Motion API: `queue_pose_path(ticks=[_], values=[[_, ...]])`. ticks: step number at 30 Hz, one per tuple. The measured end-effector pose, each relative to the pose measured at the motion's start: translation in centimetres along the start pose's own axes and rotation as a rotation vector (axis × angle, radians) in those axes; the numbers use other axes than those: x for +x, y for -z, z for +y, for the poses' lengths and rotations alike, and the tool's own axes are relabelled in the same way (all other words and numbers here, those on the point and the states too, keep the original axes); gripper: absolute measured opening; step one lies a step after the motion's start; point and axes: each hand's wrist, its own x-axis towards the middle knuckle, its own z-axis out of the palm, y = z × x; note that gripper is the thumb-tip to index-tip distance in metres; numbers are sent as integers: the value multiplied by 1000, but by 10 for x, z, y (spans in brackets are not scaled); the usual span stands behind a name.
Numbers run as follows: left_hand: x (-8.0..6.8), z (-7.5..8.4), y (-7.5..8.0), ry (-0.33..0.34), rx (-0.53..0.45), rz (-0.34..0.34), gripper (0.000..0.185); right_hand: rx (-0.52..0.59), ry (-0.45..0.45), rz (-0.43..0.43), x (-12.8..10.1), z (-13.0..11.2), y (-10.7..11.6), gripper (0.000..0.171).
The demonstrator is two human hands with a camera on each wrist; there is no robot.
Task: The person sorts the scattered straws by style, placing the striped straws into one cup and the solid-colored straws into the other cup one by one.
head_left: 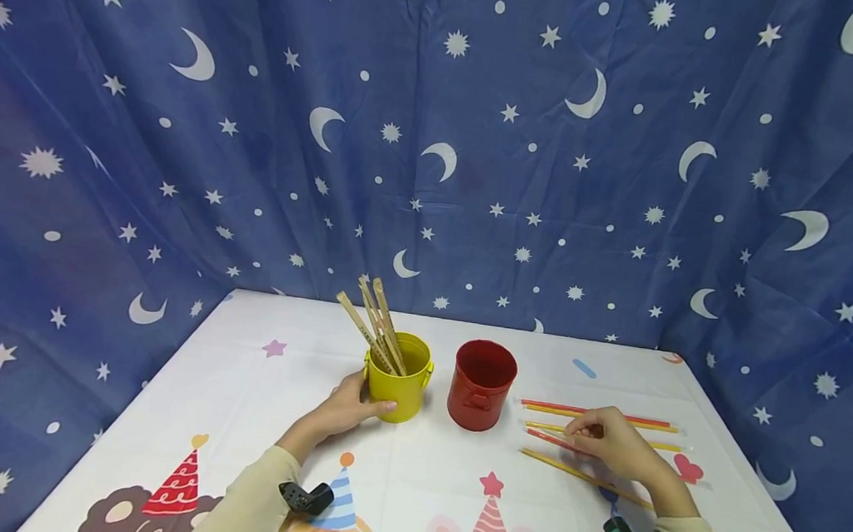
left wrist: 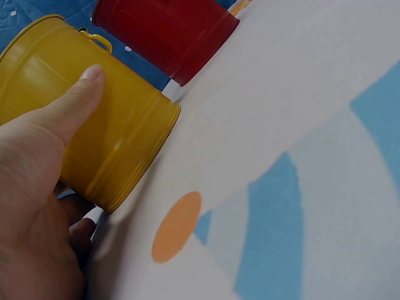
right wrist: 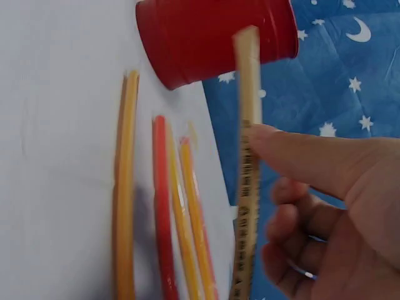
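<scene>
In the head view my left hand grips the side of a yellow bucket, which stands upright with several pale printed sticks leaning in it. Its thumb lies across the front of the yellow wall in the left wrist view. My right hand is above the right side of the table. Between thumb and fingers it pinches a pale flat stick with dark printed marks, clearest in the right wrist view. Below it lie thin coloured sticks: an orange one, a red one and others, some apparently in clear wrap.
A red bucket stands upright between my hands, just right of the yellow one. The white tablecloth carries printed party-hat figures. Behind the table hangs a blue curtain with moons and stars.
</scene>
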Motion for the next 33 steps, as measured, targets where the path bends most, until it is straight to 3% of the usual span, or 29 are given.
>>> queue_pose_path(ticks=[9,18,27,33], values=[[-3,0,0,5,-3,-4,94,25,-7,212,0,-20,1,12],[-2,4,1,5,5,-14,93,134,111,314,-5,-41,6,13],[-2,3,1,-9,-8,-6,91,328,154,328,4,-67,13,19],[0,2,0,-7,-13,-6,89,493,169,265,14,-86,13,14]])
